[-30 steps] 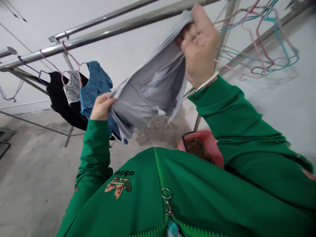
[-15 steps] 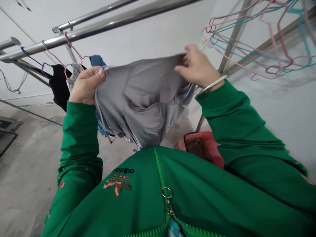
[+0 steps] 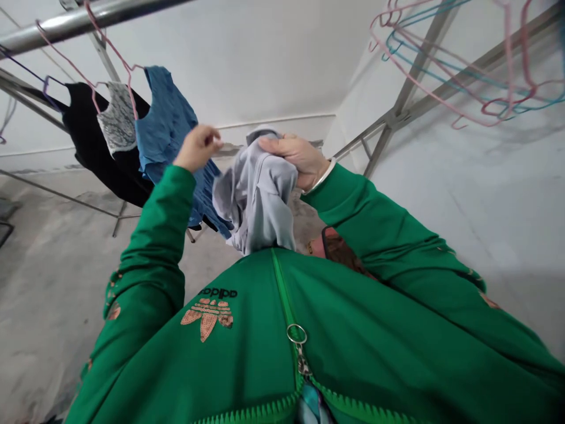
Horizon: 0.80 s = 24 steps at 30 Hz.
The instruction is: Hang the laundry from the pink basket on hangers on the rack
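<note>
The light grey garment [image 3: 271,194] hangs bunched in folds in front of my chest. My right hand [image 3: 304,159] grips its upper part, with the thumb lying on top of the cloth. To the left of the garment, my left hand [image 3: 198,147] is raised, its fingers loosely curled with a gap at the thumb. I see nothing in it, and it is slightly blurred. Behind that hand hangs a blue sleeveless top [image 3: 163,121] on a pink hanger [image 3: 128,70]. What kind of garment the grey one is cannot be made out.
A metal rail [image 3: 66,29] crosses the upper left. From it hang a black garment [image 3: 86,129] and a grey-patterned top [image 3: 118,121]. Several pink and blue hangers [image 3: 459,112] hang at the upper right near metal struts [image 3: 388,121]. A red basket [image 3: 316,246] stands low behind my right sleeve.
The grey garment was stretched between both hands and is now bunched in my right hand. My left hand has let go of it. The view has tilted down, showing more of the hanging clothes.
</note>
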Available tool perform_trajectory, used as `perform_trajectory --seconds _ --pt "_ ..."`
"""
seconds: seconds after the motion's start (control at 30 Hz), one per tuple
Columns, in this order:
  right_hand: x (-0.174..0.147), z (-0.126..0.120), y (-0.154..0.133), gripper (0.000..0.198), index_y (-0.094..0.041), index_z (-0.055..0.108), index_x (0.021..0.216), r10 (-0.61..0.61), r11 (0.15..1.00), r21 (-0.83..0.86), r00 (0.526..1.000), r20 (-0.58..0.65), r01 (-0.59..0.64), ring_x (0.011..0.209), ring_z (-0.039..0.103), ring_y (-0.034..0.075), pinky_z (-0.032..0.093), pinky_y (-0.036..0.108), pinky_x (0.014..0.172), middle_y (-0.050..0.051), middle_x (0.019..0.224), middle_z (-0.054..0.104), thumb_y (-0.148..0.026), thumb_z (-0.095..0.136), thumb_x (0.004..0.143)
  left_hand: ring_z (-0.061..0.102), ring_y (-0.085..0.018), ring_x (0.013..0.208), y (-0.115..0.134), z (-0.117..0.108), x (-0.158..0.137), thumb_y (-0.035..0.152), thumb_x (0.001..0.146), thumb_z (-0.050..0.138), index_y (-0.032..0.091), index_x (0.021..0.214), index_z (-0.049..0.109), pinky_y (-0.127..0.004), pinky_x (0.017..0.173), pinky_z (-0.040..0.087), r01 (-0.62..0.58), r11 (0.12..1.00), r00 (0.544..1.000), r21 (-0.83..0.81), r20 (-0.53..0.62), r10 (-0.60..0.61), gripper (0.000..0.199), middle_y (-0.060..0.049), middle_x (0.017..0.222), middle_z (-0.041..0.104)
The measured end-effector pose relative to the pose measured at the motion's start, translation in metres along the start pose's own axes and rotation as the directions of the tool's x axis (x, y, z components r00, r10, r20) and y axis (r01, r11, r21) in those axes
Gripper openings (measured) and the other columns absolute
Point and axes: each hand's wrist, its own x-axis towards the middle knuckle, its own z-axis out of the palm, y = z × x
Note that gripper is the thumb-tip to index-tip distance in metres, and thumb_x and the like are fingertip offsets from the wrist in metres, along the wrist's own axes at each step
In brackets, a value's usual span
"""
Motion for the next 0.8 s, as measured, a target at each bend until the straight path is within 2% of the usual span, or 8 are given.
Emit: perform_trajectory --seconds 0.03,0.07,0.17,0.27,0.4,0.5,0.67,0.8 --pt "-0.002 0.001 -0.003 0.021 -0.016 0.057 0.074 0.034 0.997 0.065 0.999 -0.031 -0.032 0.058 0.059 0.008 0.055 0.02 0.061 -0.004 0.063 0.059 -0.025 0.056 0.094 0.045 -0.011 0.08 -0.025 0.018 -0.012 0.045 0.08 0.07 0.018 0.078 0.059 -0.029 0.091 0.044 0.158 0.985 0.986 -0.076 0.069 -0.153 0.03 0.003 0.07 0.053" --pt "-0.003 0.002 -0.006 0.023 -0.016 0.057 0.075 0.065 0.992 0.114 0.996 -0.057 -0.058 0.059 0.06 0.008 0.056 0.021 0.063 -0.003 0.063 0.059 -0.025 0.053 0.096 0.048 -0.012 0.081 -0.047 0.038 -0.029 0.053 0.084 0.063 0.018 0.076 0.059 -0.029 0.089 0.046 0.226 0.969 0.965 -0.096 0.155 -0.209 0.036 0.002 0.068 0.054" --pt "-0.006 0.005 -0.013 0.027 -0.02 0.058 0.075 0.119 0.978 0.187 0.985 -0.123 -0.095 0.072 0.066 0.014 0.06 0.027 0.076 0.001 0.068 0.064 -0.03 0.048 0.098 0.06 -0.017 0.075 -0.092 0.103 -0.099 0.075 0.08 0.051 0.017 0.072 0.062 -0.031 0.072 0.052 0.329 0.935 0.869 -0.136 0.432 -0.243 0.059 -0.004 0.064 0.063" --pt "-0.009 0.002 -0.018 0.036 -0.02 0.059 0.073 0.111 0.971 0.23 0.98 -0.166 -0.072 0.087 0.069 0.019 0.061 0.032 0.086 0.006 0.073 0.067 -0.035 0.042 0.1 0.067 -0.024 0.081 -0.107 0.162 -0.157 0.081 0.074 0.049 0.013 0.079 0.068 -0.035 0.072 0.055 0.393 0.898 0.78 -0.197 0.588 -0.213 0.071 -0.012 0.074 0.071" --pt "-0.016 -0.009 -0.024 0.028 -0.023 0.059 0.076 0.069 0.98 0.197 0.976 -0.206 -0.028 0.101 0.068 0.025 0.062 0.041 0.086 0.005 0.079 0.07 -0.044 0.051 0.093 0.067 -0.028 0.092 -0.102 0.21 -0.162 0.071 0.069 0.064 0.008 0.095 0.071 -0.036 0.083 0.055 0.434 0.867 0.781 -0.246 0.583 -0.225 0.068 -0.014 0.088 0.074" --pt "-0.026 -0.025 -0.035 0.023 -0.027 0.059 0.079 0.013 0.996 0.088 0.934 -0.358 0.02 0.103 0.068 0.027 0.063 0.044 0.084 0.002 0.081 0.071 -0.049 0.061 0.084 0.066 -0.029 0.096 -0.102 0.211 -0.136 0.05 0.066 0.075 0.007 0.104 0.069 -0.036 0.087 0.054 0.443 0.876 0.817 -0.191 0.49 -0.305 0.057 -0.012 0.095 0.074" --pt "-0.053 -0.075 -0.036 0.011 -0.025 0.058 0.079 -0.198 0.971 0.01 0.834 -0.514 0.237 0.106 0.067 0.024 0.059 0.043 0.092 0.002 0.081 0.072 -0.035 0.063 0.082 0.059 -0.033 0.114 -0.113 0.168 -0.106 0.027 0.079 0.061 0.005 0.129 0.054 -0.044 0.101 0.044 0.446 0.894 0.868 0.041 0.223 -0.443 0.055 -0.021 0.121 0.065" --pt "-0.073 -0.111 -0.015 0.007 -0.022 0.056 0.076 -0.093 0.988 0.036 0.758 -0.645 0.152 0.107 0.066 0.018 0.055 0.038 0.096 0.003 0.079 0.071 -0.025 0.058 0.082 0.056 -0.036 0.12 -0.113 0.143 -0.092 0.02 0.08 0.056 0.008 0.124 0.059 -0.045 0.105 0.041 0.393 0.897 0.873 0.201 0.227 -0.433 0.046 -0.022 0.118 0.064"
